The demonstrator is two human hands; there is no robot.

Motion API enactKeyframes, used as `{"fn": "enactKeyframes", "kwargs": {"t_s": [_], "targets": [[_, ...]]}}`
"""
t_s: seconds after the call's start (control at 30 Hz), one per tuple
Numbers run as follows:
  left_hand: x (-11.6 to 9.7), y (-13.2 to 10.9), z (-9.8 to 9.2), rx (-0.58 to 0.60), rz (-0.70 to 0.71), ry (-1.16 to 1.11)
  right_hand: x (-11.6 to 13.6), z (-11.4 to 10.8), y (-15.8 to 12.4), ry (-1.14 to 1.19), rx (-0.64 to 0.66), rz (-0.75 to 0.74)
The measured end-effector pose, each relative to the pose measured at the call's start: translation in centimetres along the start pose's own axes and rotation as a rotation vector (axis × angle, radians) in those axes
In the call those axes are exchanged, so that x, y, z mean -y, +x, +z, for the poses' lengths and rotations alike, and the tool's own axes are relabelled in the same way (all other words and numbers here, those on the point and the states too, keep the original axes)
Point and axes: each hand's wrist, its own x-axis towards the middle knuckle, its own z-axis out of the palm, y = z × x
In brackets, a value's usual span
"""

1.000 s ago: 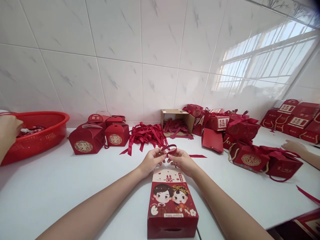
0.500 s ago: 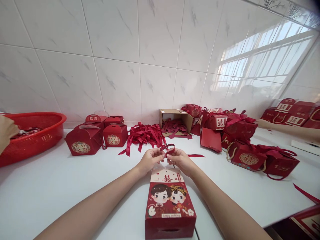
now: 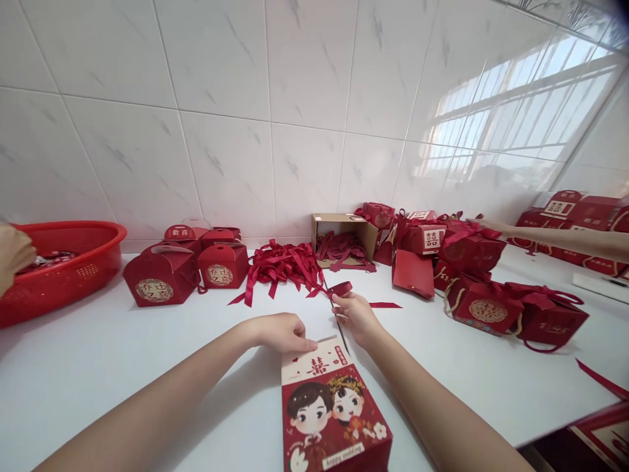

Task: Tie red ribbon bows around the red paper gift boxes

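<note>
A red gift box (image 3: 331, 413) printed with a cartoon couple lies on the white table right in front of me. My left hand (image 3: 280, 331) rests at the box's far top edge, fingers pinched on its corner. My right hand (image 3: 356, 314) is just beyond the box and pinches a short looped dark red ribbon (image 3: 341, 289).
A heap of red ribbons (image 3: 282, 265) and an open cardboard box (image 3: 344, 236) lie behind. Folded red boxes (image 3: 162, 278) stand at the left beside a red plastic basket (image 3: 63, 262), where another person's hand (image 3: 12, 252) shows. More red bags (image 3: 486, 305) fill the right, and another person's arm (image 3: 555, 239) reaches there.
My left hand let go of the ribbon and dropped to the box's top edge. The box shifted and tilted slightly. The arm at the right reached further left.
</note>
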Motion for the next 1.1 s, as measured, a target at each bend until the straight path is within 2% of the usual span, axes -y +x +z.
{"fn": "enactKeyframes", "kwargs": {"t_s": [0.07,0.2,0.3,0.5,0.63,0.73,0.93,1.0,1.1], "targets": [[-0.3,-0.1,0.2,0.001,0.041,0.069,-0.4,0.3,-0.1,-0.007,-0.014,-0.015],[-0.1,0.0,-0.1,0.065,0.134,0.055,-0.5,0.4,-0.2,-0.009,-0.021,-0.028],[0.1,0.0,-0.4,0.098,0.118,0.077,-0.3,0.3,-0.1,-0.007,-0.020,-0.021],[-0.6,-0.5,0.5,-0.005,0.095,0.357,-0.4,0.5,-0.2,-0.026,-0.015,-0.028],[-1.4,-1.2,1.4,-0.089,0.112,0.428,-0.5,0.6,-0.4,-0.021,-0.013,-0.034],[-1.7,-1.3,1.6,-0.198,0.110,0.428,-0.3,0.5,-0.4,0.025,-0.006,-0.040],[-1.2,0.2,0.7,-0.576,0.060,0.319,1.0,0.0,0.0,0.211,0.044,-0.037],[-1.0,0.5,0.3,-0.706,0.091,0.149,1.6,0.0,-0.2,0.261,0.096,-0.029],[-1.1,0.5,0.0,-0.884,0.174,-0.224,2.4,0.4,-1.2,0.304,0.171,-0.036]]}}
